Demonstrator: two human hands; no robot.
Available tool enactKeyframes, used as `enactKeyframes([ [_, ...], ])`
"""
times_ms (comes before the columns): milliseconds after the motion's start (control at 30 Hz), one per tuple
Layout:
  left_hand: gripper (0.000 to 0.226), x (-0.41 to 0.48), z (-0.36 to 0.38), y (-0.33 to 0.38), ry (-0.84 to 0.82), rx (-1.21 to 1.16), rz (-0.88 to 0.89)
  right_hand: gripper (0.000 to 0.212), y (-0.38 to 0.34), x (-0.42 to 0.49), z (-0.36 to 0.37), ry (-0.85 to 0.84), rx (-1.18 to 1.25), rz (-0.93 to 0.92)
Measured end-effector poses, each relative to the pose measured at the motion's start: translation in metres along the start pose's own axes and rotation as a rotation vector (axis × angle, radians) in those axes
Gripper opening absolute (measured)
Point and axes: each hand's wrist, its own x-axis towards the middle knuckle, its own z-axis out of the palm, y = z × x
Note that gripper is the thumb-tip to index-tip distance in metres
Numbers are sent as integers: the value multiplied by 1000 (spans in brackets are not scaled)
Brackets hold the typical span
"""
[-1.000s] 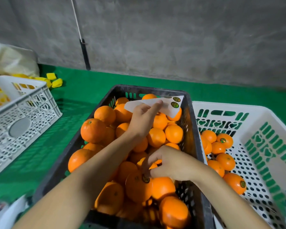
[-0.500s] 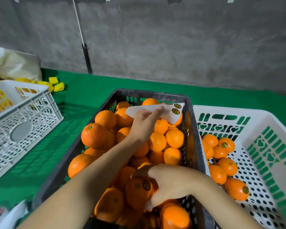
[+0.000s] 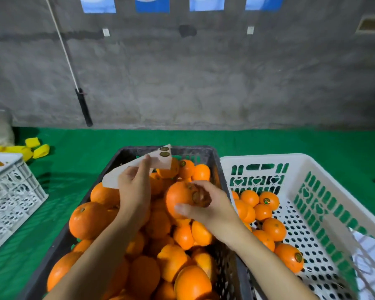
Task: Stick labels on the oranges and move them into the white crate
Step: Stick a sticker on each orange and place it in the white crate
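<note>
Head view, looking down over both forearms. A black crate [image 3: 194, 149] heaped with oranges sits at the near middle of a green mat [image 3: 78, 152]. The white crate [image 3: 268, 158] stands against the black crate's right side.

The right hand [image 3: 212, 207] is raised over the right half of the black crate, near the rim it shares with the white crate. Its fingers and thumb are curled round one orange [image 3: 178, 198], lifted clear of the pile. A dark spot on the fruit by the fingertips looks like a label, but it is blurred.

The left hand [image 3: 134, 191] hovers over the middle of the black crate, thumb and fingers pinching a white label sheet [image 3: 160, 163]. Two round labels [image 3: 164, 151] remain at the sheet's far end, above the crate's far rim.

About ten labelled oranges [image 3: 266, 200] lie along the white crate's left side.

The step in hand appears to be the transfer of a labelled fruit. The next move calls for carrying it right across the shared rim and setting it among the others, low enough not to bruise it.

A second pale crate [image 3: 11, 191] stands at the mat's left edge, with yellow pieces [image 3: 38, 148] beyond it.
</note>
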Motion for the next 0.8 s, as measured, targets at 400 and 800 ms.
enactKeyframes([
  [400,42,-15,8,-2,-291,214,-5,59,49,26,-62,814,825,515],
  [800,19,-11,6,-9,-443,-105,-150,84,69,33,-68,684,-210,623],
])
